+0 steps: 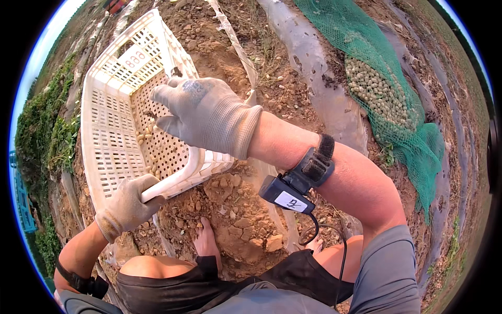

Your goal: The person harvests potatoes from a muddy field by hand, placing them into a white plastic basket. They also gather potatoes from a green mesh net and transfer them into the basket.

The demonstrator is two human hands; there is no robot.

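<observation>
A white perforated plastic crate (108, 135) leans tilted before me, its opening turned towards me. My left hand (131, 204), in a soiled knit glove, is shut around the near corner of its rim. Several peanuts in their shells (145, 135) and bits of dirt lie along the crate's inner edge. My right hand (196, 106), in a matching glove, reaches over the crate's opening. Its thumb and a finger are apart, with a small dark crumb (150, 114) in the gap between them. A dark clump (175, 72) shows just beyond its knuckles; whether the hand touches it is unclear.
A green mesh net bag (392, 74) full of peanuts lies on the right. Strips of plastic mulch film (310, 59) run over the clodded soil (235, 219). Green plants (47, 117) are heaped at the left. A cable (343, 259) hangs from my right wrist device (288, 194).
</observation>
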